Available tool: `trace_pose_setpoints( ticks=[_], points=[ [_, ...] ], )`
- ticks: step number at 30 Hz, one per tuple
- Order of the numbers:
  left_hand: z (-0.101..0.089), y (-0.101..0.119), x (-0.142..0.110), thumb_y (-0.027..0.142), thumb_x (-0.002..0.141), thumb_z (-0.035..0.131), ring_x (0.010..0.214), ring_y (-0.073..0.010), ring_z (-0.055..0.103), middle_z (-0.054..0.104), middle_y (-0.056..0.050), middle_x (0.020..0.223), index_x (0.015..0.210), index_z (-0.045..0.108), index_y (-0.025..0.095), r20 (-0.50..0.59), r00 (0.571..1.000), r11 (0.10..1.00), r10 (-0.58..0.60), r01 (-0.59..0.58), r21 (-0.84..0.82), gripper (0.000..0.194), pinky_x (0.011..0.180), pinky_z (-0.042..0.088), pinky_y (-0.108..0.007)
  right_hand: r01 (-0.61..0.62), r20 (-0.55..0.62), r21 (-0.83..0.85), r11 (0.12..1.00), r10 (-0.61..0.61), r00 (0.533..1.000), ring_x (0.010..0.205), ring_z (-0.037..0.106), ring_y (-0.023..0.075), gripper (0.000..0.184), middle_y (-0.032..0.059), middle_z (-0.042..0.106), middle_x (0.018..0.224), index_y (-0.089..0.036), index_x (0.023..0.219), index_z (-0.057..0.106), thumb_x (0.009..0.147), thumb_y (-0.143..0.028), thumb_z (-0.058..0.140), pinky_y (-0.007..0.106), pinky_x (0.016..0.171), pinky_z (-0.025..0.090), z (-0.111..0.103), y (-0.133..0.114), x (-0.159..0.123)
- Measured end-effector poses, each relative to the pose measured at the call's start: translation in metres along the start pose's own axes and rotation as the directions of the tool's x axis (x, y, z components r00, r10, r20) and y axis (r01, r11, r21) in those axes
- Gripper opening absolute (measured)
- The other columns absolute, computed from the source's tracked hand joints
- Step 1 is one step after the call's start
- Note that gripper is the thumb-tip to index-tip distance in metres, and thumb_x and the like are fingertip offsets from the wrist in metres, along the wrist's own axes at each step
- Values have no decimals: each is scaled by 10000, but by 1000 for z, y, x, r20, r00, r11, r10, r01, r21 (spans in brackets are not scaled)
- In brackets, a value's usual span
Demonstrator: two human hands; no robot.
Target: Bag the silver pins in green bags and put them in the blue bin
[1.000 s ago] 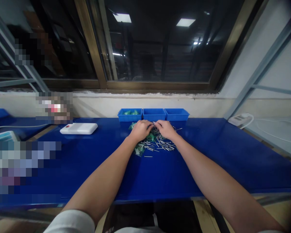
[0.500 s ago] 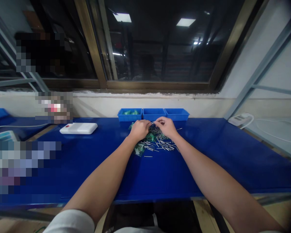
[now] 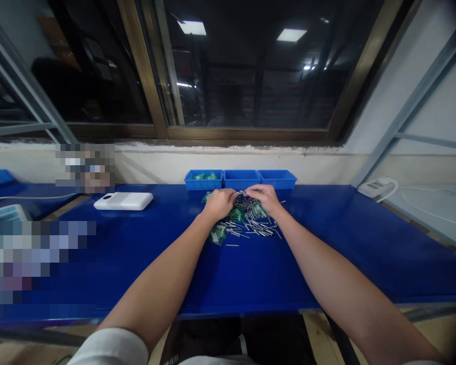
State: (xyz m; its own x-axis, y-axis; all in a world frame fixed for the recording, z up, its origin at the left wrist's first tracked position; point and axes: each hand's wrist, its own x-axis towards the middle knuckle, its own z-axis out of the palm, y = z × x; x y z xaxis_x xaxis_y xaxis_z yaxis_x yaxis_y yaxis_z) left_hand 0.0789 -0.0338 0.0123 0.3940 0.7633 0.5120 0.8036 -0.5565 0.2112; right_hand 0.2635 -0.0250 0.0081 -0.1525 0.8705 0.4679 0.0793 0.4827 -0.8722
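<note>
A loose pile of silver nails [image 3: 261, 227] lies on the blue table, with green-printed plastic bags [image 3: 218, 234] among and beside it. Over the far left side of the pile, my left hand [image 3: 220, 204] is closed in a pinch, and a few nail ends [image 3: 240, 192] show at its fingertips. Facing it from the right, my right hand [image 3: 265, 197] has thumb and fingers drawn together close to those same ends. Whatever sits between its fingertips is too small to make out. One single nail [image 3: 232, 245] lies apart, nearer to me.
Behind my hands stand blue bins in a row: the left bin [image 3: 203, 186] holds green bags, beside a middle bin [image 3: 241, 184] and a right bin [image 3: 277, 185]. A white box-like device [image 3: 123, 201] lies left; a power strip [image 3: 377, 186] is far right. A blurred-out person is at left.
My right hand has shifted slightly and its fingers have straightened, uncovering a green bag on the pile beneath it. My left hand stays almost in place.
</note>
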Motion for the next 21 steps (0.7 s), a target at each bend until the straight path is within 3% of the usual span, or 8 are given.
trace_pose_setpoints(
  ticks=[3,6,11,16,21],
  points=[
    [1,0,-1,347,920,347,891,-188,612,666,-56,967,1000,624,200,-41,999,999,-1,-1,-39,324,795,453,-290,9,-46,-44,999,-11,999,709,639,201,215,33,702,689,-185,702,701,665,-390,647,331,718,486,-1,1,2],
    [2,-2,-1,364,911,363,999,-207,581,614,-87,1116,1172,547,178,-109,994,998,-29,23,-57,369,872,447,-324,20,-163,-199,980,-54,985,737,630,204,231,46,705,751,-179,738,700,687,-386,609,338,741,480,-5,5,4],
    [5,-8,-1,366,885,410,1089,-237,539,579,-103,1165,1221,512,162,-133,988,997,-73,71,-25,407,946,423,-368,-3,-274,-585,811,-194,942,860,575,230,288,60,699,887,-186,922,690,712,-331,556,375,824,437,-16,13,7],
    [6,-12,-1,316,847,461,1055,-230,560,590,-91,1135,1152,570,161,-134,988,997,-72,72,-8,359,935,443,-355,-103,-334,-711,696,-205,920,1009,487,272,390,63,664,1054,-180,1067,641,715,-311,540,419,899,366,-25,20,10],
    [7,-15,0,239,804,490,950,-187,598,630,-55,1013,855,672,192,-147,989,1000,-25,21,-23,195,893,470,-306,-207,-358,-728,653,-104,928,1076,405,312,501,72,606,1177,-196,1192,567,713,-341,540,470,898,326,-28,21,11]
  ],
)
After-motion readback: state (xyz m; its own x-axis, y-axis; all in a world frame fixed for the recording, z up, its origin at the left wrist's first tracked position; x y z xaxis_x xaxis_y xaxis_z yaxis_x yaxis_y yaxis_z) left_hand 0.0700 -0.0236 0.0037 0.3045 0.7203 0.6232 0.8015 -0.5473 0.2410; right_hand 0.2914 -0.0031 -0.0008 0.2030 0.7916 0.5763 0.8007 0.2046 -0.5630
